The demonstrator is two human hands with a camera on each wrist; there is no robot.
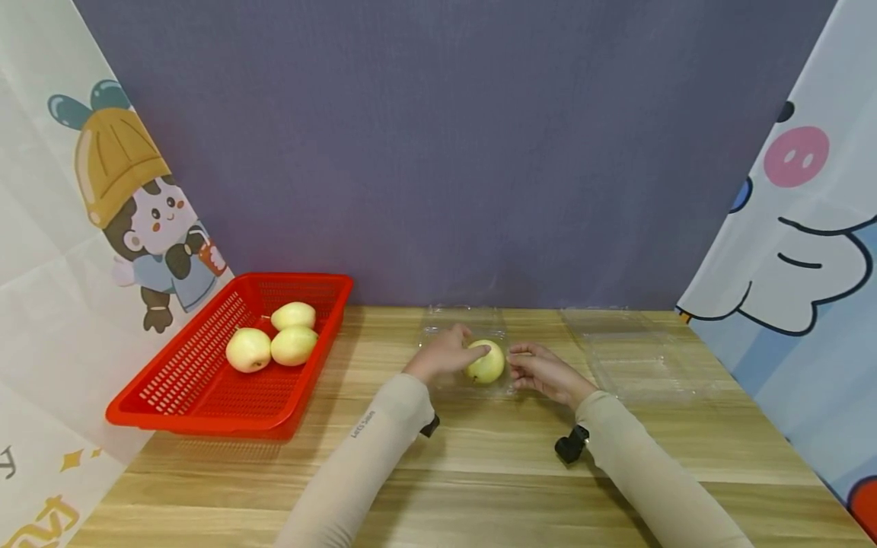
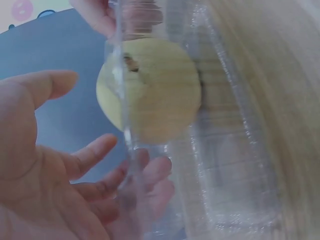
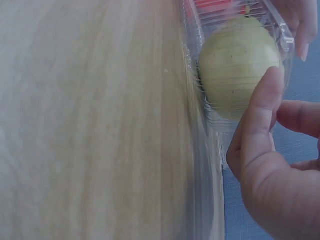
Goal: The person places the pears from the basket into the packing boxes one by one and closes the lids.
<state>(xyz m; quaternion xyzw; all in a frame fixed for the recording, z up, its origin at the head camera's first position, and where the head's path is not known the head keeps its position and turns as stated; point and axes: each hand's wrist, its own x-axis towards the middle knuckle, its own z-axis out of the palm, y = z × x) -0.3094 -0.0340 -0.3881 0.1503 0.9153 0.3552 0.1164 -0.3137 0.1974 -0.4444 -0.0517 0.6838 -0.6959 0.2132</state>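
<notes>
A pale yellow pear point(image 1: 486, 363) sits in a clear plastic box point(image 2: 240, 175) in front of me. My left hand point(image 1: 447, 355) is at the box's left side, thumb and fingers spread apart; in the left wrist view a gap shows between its thumb and the pear. Some of its fingertips show through or reflect in the plastic. At the right side of the box, my right hand point(image 1: 548, 374) pinches the wall by the rim, beside the pear. The right wrist view shows the pear through the ribbed plastic.
On the left stands a red basket point(image 1: 294, 426) with three pears point(image 1: 249, 350) in it. Another clear plastic box point(image 1: 640, 365) lies lid up on the right of the wooden table point(image 1: 507, 487). A grey-blue panel point(image 1: 445, 152) rises behind the table.
</notes>
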